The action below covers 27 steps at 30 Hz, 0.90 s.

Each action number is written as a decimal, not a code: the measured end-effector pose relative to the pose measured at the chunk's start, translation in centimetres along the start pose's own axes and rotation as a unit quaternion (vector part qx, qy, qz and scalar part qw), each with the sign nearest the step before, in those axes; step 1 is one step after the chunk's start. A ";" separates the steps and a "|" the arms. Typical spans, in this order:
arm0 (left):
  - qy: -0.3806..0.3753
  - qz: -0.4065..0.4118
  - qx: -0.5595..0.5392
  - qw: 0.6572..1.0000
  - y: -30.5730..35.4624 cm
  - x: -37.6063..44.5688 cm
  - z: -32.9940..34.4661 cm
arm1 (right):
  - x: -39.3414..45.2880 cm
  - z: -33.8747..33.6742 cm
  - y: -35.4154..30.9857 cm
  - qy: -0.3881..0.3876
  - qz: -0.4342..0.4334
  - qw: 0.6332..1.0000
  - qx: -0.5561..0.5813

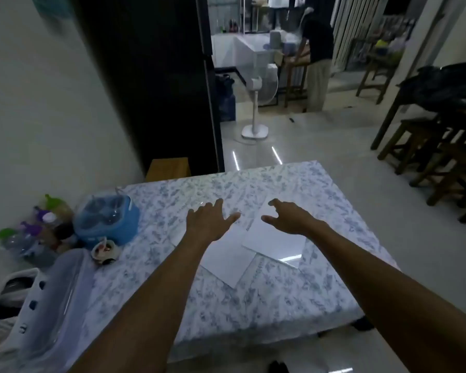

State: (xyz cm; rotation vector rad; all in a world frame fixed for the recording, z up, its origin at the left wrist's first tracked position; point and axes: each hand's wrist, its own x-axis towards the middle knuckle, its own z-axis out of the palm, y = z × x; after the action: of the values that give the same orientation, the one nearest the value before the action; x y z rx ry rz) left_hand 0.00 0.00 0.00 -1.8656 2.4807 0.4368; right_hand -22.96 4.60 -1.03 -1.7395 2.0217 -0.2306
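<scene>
Two white sheets of paper lie on a table covered with a blue-and-white flowered cloth (293, 292). The left sheet (226, 262) sits partly under my left forearm; the right sheet (276, 238) overlaps its far corner. My left hand (209, 220) is stretched out over the left sheet's far edge with the fingers spread and straight. My right hand (287, 218) hovers over the right sheet with loosely bent fingers and thumb apart. Neither hand holds anything. Whether the hands touch the paper cannot be told.
A blue lidded container (108, 219), a small cup (104, 251) and several bottles (33, 232) crowd the table's left side by the wall. A clear plastic lid (51, 300) lies near left. A white standing fan (256, 109), wooden stools (425, 146) and a person (318, 55) stand beyond.
</scene>
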 end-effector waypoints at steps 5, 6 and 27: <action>-0.045 -0.009 0.013 0.999 1.9 4.7 4.1 | 4.2 3.4 5.0 -0.067 0.055 0.996 -0.012; -0.060 -0.011 0.018 0.998 2.4 5.7 5.0 | 5.3 4.3 6.4 -0.085 0.077 0.993 -0.016; -0.177 -0.033 0.005 0.984 7.4 15.3 18.0 | 13.6 10.3 14.9 -0.066 0.380 0.918 0.097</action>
State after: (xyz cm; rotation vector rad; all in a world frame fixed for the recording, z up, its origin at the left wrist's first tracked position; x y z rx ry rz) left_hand -14.29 -8.49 -18.32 -1.6846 2.1784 0.6838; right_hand -32.97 -4.04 -19.39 -0.7351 2.3063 -0.0491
